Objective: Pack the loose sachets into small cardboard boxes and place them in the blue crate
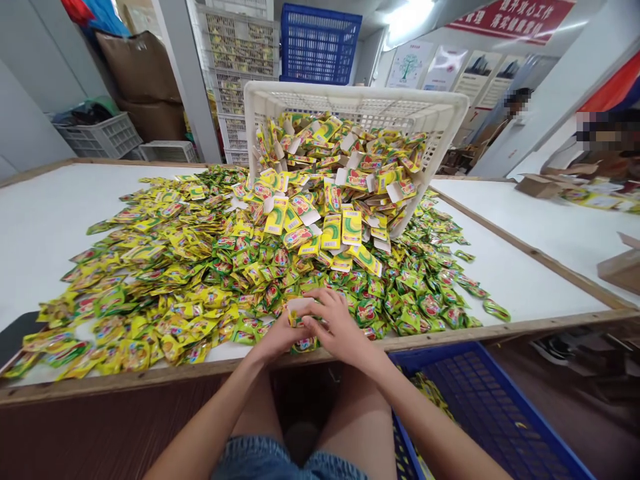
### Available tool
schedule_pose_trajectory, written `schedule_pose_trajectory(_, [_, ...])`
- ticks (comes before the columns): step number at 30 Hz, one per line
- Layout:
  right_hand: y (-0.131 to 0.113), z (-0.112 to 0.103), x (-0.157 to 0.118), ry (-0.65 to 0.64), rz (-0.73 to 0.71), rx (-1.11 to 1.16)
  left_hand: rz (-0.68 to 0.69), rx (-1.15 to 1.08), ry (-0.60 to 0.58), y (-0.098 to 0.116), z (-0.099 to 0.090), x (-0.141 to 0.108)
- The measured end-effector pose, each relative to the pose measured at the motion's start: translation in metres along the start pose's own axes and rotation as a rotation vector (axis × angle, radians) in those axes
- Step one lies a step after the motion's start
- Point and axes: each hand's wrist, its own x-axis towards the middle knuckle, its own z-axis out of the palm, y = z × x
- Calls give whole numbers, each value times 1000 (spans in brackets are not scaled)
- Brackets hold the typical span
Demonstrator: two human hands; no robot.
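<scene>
My left hand [281,335] is closed round a small yellow box [299,305] with a pale open flap, near the table's front edge. My right hand [336,327] is at the same box, its fingers bent over the right side and top. What lies between its fingertips is hidden. Around both hands lie heaped green packets [367,310], with yellow packets [200,310] to the left. Beyond them, a white basket [357,93] tipped toward me spills yellow boxes [351,228] onto the packets.
A wooden rim [145,379] edges the white table [35,220]. Below its right front stands a blue crate [493,393] with packets inside. Stacked crates [240,80] rise behind. At right are cardboard boxes [543,185] and a person [575,157]; another person is farther back.
</scene>
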Motion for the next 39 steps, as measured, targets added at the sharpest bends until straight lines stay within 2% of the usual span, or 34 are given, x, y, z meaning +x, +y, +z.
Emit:
schedule_pose_trajectory(4, [1, 7, -2, -17, 19, 3, 17, -14, -48, -3, -1, 4])
schedule_pose_trajectory(8, [11, 15, -5, 23, 83, 203, 66, 70, 57, -6, -2, -2])
schedule_pose_trajectory(10, [16, 21, -11, 83, 151, 364, 122, 147, 159, -7, -1, -9])
schedule_pose_trajectory(13, [18, 34, -23, 245, 273, 624, 213, 215, 284, -7, 3, -21])
schedule_pose_trajectory(16, [17, 45, -30, 393, 347, 787, 260, 251, 272, -7, 5, -27])
schedule_pose_trajectory(18, [17, 49, -31, 422, 357, 775, 264, 311, 237, -7, 3, -28])
schedule_pose_trajectory(22, [19, 49, -25, 346, 297, 614, 230, 406, 215, -8, -5, -25])
schedule_pose_trajectory(25, [20, 48, -17, 325, 244, 570, 216, 347, 226, -7, -10, -22])
schedule_pose_trajectory(29, [18, 54, -9, 340, 237, 690, 276, 172, 262, -3, -8, -19])
schedule_pose_trajectory(32, [20, 58, -6, 335, 267, 833, 291, 63, 241, -1, -9, -16])
schedule_pose_trajectory(35, [24, 57, -5, 272, 254, 818, 251, 122, 191, -1, -15, -12])
schedule_pose_trajectory(39, [23, 52, -4, 231, 238, 716, 241, 220, 192, 2, -19, -11])
